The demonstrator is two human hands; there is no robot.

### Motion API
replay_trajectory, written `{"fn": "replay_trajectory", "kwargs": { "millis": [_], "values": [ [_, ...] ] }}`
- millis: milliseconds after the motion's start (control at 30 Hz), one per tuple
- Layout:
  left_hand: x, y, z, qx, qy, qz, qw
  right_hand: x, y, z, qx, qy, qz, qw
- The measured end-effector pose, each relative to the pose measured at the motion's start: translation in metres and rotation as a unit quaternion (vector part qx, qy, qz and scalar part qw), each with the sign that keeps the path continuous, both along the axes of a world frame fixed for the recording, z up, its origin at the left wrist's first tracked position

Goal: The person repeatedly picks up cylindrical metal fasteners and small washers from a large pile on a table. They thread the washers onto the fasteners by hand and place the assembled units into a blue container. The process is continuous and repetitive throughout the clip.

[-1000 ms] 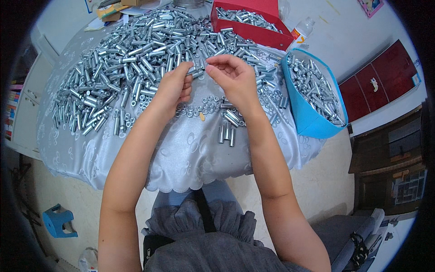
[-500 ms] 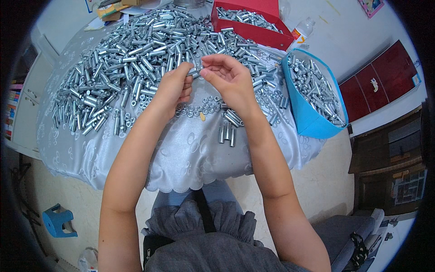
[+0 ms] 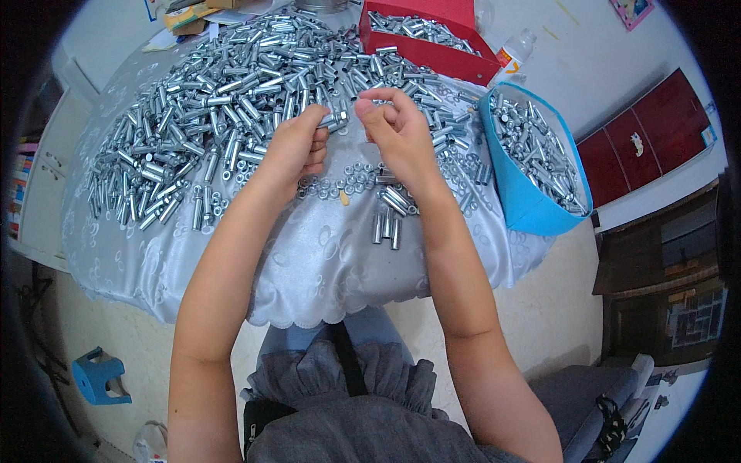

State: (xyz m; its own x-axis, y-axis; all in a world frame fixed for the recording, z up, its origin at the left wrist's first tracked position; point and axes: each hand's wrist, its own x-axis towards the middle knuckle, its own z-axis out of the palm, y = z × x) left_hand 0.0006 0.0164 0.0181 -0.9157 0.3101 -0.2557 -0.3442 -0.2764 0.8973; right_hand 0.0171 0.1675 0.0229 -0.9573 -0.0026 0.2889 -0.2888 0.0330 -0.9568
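Observation:
My left hand (image 3: pixel 297 147) is closed round a silver anchor bolt (image 3: pixel 333 121), its nut end pointing right, out past my thumb. My right hand (image 3: pixel 397 135) is a short way to the right of that end, apart from it. Its fingers are curled with the thumb near the index finger; whatever they may hold is hidden. Behind both hands spreads a big heap of silver metal sleeves and bolts (image 3: pixel 224 100). Loose nuts (image 3: pixel 359 179) lie just below my hands, and a few sleeves (image 3: pixel 387 228) stand close together nearer to me.
A blue fabric bin (image 3: pixel 540 220) full of bolts stands at the right of the cloth-covered table (image 3: pixel 332 270). Farther back are a red box (image 3: pixel 432 60) of bolts and a plastic bottle (image 3: pixel 515 52). A blue stool (image 3: pixel 100 378) is on the floor at left.
My right hand has drawn off the bolt's end, a little to the right, and its fingers have curled in. More of the nut end now shows. My left hand has stayed put.

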Motion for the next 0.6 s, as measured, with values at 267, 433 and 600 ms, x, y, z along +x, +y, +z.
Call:
{"fn": "replay_trajectory", "kwargs": {
  "millis": [267, 433, 600],
  "values": [
    [-0.001, -0.003, -0.001, 0.002, 0.005, -0.007, 1.0, 0.001, 0.002, 0.0, 0.056, 0.069, 0.071, 0.994],
    [-0.002, -0.002, -0.002, 0.0, 0.009, -0.011, 1.0, -0.002, 0.002, -0.005, 0.061, 0.06, 0.038, 0.996],
    [0.001, 0.002, -0.002, -0.019, -0.003, -0.006, 1.0, -0.003, 0.012, 0.001, 0.144, -0.036, 0.007, 0.989]
  ]
}}
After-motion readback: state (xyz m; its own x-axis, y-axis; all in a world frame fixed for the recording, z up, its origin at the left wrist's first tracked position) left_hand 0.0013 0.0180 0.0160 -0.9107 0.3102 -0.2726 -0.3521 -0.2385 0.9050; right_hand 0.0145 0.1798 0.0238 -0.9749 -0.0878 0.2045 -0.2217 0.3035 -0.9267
